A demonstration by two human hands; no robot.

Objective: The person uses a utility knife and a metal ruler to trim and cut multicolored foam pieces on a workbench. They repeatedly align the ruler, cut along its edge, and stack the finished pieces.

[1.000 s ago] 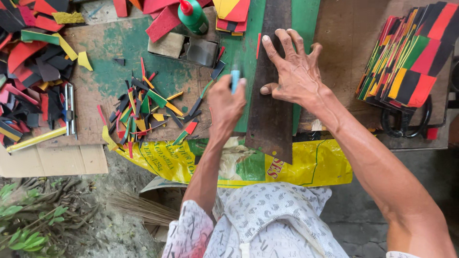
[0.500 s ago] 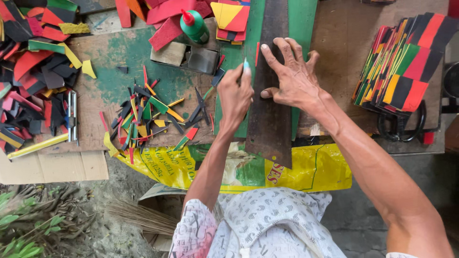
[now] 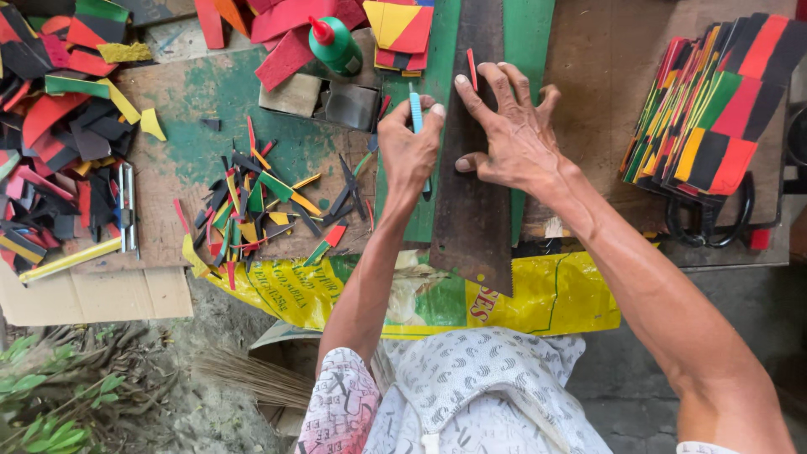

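The left hand [image 3: 409,151] is clenching its fingers around a small knife with a light blue handle [image 3: 415,112]. The knife is standing almost upright, and its tip is hidden behind the hand, right at the left edge of a long dark metal strip [image 3: 472,168]. The strip is lying on a green sheet [image 3: 531,42] on the wooden table [image 3: 593,101].

The right hand [image 3: 514,139] is pressing flat on the dark strip. Its fingers are released and spreading wide, holding nothing. A thin red sliver [image 3: 472,69] is lying on the strip just by the fingertips.

To the left of the knife, a heap of small cut scraps [image 3: 261,202] in red, yellow, green and black is lying on the table. A green glue bottle with a red cap [image 3: 334,44] is resting just above a small block [image 3: 324,99]. At the far right, a stack of striped pieces [image 3: 714,109] is sitting on the table. At the far left, a bigger pile of red and black pieces [image 3: 50,126] is lying. A yellow bag [image 3: 538,298] is hanging over the table's near edge.
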